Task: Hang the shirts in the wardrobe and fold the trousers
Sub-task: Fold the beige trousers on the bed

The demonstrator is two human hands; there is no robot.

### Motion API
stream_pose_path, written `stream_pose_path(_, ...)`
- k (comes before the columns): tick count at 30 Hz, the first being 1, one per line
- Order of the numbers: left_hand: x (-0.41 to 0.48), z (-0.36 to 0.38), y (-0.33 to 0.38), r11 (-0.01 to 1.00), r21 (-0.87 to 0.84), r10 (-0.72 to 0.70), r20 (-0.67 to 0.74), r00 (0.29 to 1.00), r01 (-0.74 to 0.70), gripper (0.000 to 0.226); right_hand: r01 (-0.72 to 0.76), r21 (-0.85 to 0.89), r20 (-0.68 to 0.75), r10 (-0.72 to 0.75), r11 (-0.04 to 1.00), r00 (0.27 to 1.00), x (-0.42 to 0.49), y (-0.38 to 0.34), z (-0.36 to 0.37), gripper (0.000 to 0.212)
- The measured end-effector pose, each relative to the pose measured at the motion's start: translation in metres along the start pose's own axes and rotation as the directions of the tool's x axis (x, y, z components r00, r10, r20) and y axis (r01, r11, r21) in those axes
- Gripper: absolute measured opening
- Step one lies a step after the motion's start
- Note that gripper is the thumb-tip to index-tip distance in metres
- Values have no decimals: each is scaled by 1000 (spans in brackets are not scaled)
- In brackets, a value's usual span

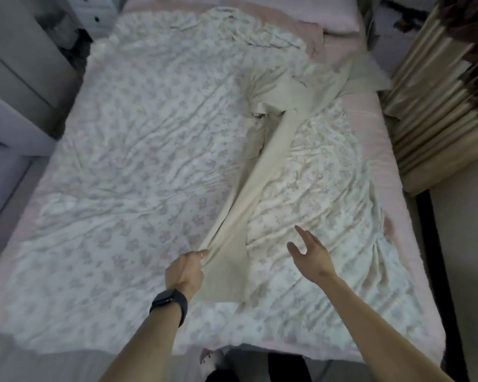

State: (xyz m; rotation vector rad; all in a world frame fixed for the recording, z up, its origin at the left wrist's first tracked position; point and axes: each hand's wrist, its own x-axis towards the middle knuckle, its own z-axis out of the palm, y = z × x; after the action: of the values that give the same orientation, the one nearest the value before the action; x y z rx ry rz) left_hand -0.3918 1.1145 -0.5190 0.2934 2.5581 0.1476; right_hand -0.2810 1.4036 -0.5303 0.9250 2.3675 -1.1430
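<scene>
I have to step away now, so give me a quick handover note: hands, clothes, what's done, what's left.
Left hand grips the near end of the cream garment, probably trousers. Right hand is open above the floral duvet, holding nothing.
The garment lies stretched along the duvet, its far end bunched.
Done: nothing folded in view. Left: fold this one; no shirts visible.

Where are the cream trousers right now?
Head view: the cream trousers stretch across the floral bedspread, right of centre, their near end gripped by the left hand.
</scene>
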Motion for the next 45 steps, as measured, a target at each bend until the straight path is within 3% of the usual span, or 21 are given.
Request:
stream_pose_path(4,-41,12,-90,996,-14,-83,81,993,84,63,49,-68,62,-45,996,997,-39,-41,55,61)
stream_pose_path(7,-46,15,-118,996,-38,-76,121,990,82,57,85,-49,89,-81,995,993,-49,-65,76,62)
stream_pose_path(11,-20,-5,-110,995,-100,15,66,998,-8,37,134,-75,46,-130,988,990,-40,-97,75,61)
stream_pose_path(17,41,-44,-65,978,-180,109,11,994,-105,43,189,-115,11,-189,975,982,6,-127,49,59)
stream_pose_path(28,260,-93,53,974,-129,175,-94,980,-186,51,197,-207,-113,-223,958,968,241,-163,-59,75)
stream_pose_path(31,328,-74,52,996,-45,73,45,996,-71,63,212,-275,-171,-265,938,949,323,-189,-81,84)
stream_pose_path(34,369,-36,31,998,-18,-48,201,978,53,75,215,-449,-134,-303,867,943,389,-218,-89,94)
stream_pose_path(38,394,1,17,997,-13,-67,203,977,71,85,146,-592,-35,-207,793,978,447,-228,-75,102)
stream_pose_path(41,401,6,14,996,-30,-72,242,968,82,85,150,-618,-25,-210,772,977,459,-207,-52,73)
stream_pose_path(43,403,7,11,996,-29,-76,243,967,86,86,164,-567,-116,-275,808,954,453,-194,-39,47)
stream_pose_path(45,403,5,8,995,-37,-77,257,963,90,86,196,-486,-197,-325,852,925,442,-188,-29,38)
